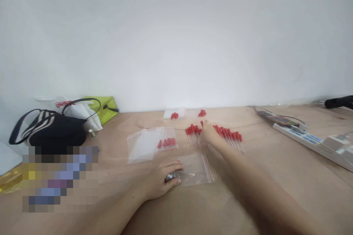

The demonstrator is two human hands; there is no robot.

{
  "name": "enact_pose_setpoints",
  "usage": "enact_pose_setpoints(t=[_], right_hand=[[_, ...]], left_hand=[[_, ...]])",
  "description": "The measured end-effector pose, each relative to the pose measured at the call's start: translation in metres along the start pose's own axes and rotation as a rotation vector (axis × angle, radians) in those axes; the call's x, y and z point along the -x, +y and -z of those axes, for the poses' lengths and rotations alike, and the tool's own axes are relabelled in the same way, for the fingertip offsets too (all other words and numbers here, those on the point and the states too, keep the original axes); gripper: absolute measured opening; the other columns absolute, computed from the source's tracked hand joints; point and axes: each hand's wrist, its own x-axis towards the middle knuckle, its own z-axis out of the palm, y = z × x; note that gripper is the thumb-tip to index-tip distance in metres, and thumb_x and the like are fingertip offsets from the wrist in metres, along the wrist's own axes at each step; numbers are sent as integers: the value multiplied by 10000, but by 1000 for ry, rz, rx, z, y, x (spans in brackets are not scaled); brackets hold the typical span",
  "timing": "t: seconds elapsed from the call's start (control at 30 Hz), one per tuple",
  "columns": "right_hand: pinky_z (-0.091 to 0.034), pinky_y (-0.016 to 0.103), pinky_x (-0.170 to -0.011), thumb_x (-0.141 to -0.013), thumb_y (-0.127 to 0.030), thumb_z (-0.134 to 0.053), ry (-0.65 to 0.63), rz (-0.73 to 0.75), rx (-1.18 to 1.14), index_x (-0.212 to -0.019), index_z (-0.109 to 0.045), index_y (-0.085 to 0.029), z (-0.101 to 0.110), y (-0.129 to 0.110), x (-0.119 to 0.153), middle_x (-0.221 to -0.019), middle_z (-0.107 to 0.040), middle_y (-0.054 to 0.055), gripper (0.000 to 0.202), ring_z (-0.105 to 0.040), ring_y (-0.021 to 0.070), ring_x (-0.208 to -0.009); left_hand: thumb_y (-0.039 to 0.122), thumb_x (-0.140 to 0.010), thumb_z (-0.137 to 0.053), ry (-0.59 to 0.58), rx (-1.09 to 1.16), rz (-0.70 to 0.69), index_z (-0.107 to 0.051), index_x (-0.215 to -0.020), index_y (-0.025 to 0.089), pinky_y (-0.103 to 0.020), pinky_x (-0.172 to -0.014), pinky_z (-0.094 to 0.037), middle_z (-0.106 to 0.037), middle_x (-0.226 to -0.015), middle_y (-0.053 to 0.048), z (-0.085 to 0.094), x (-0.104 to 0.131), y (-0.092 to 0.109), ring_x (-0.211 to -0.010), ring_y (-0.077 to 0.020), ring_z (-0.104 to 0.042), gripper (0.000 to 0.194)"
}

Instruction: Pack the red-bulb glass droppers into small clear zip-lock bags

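Two bare hands at work on one paper-brown worktop [179, 209]. Nearest, the left hand [160, 178] rests on one clear bag [194, 170] with a red line along its right end; thumb and fingers curve apart around the bag's shiny, crinkled left end, and whether they pinch it cannot be told. At far left lies one piece of yellow wrapping [11, 181]. Farther in, flat clear bags [142, 146] overlap, their number uncertain; beside them, one small bag [167, 132] bears five red caps [169, 141], one set slightly apart from the other four. To the right, one white power strip [303, 136] runs obliquely, with one phone [278, 118] at its far end.

The right hand [210, 132] reaches into a row of red-capped rods [231, 134]; these lie on both sides of it, more than ten in all, an exact count being prevented by overlap. One red tip shows just beyond its fingertips; blur hides whether the grip is closed on it. At left stand one black bag [55, 132], one small bottle [92, 133], one white bag [95, 119] and one yellow-green bag [109, 102]. Farthest, near the wall [179, 44], two red clusters [202, 112] lie apart, their pieces uncountable.
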Motion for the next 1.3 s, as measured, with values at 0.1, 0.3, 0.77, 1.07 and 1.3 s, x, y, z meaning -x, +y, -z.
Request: enact_pose_setpoints(t=[0.1,0.3,0.77,1.07,1.3], right_hand=[[-418,256,-567,-711,-88,-414,36,44,-109,-1236,-211,-72,16,17,20,-679,-564,38,563,-569,172,-638],[-442,262,-454,-677,-272,-513,202,-80,-951,-1201,-226,-191,4,58,71,-565,-483,-75,603,-524,137,-459],[-436,259,-601,-629,-439,-635,-124,20,-1060,-744,-471,-190,-5,47,101,-657,-541,-28,320,-534,105,-594],[-399,270,-645,-686,-386,-618,-133,381,-399,-758,-689,-239,-5,44,103,-758,-539,29,179,-492,147,-725],[-398,265,-681,-746,-225,-521,-243,495,-208,-756,-667,-213,14,46,92,-791,-577,31,147,-520,144,-750]], left_hand=[[316,-821,-487,2,-12,14,-500,-1144,208,-363,-981,-316,-528,-1183,-59,0,1,1,-1139,-206,-422,341],[310,-814,-492,11,-23,53,-455,-1182,240,-357,-949,-354,-445,-1246,-62,0,1,-1,-1120,-207,-436,377],[366,-802,-494,-29,-28,114,-385,-1226,247,-378,-876,-417,-546,-1131,-51,7,3,-2,-1076,-234,-476,454],[410,-789,-499,-100,-48,157,-415,-1229,204,-460,-986,-290,-436,-1284,-76,7,4,-4,-1232,-277,-297,494],[356,-812,-493,-61,0,-20,-522,-1141,229,-423,-1028,-235,-518,-1204,-54,5,-1,-9,-1136,-211,-446,354]])
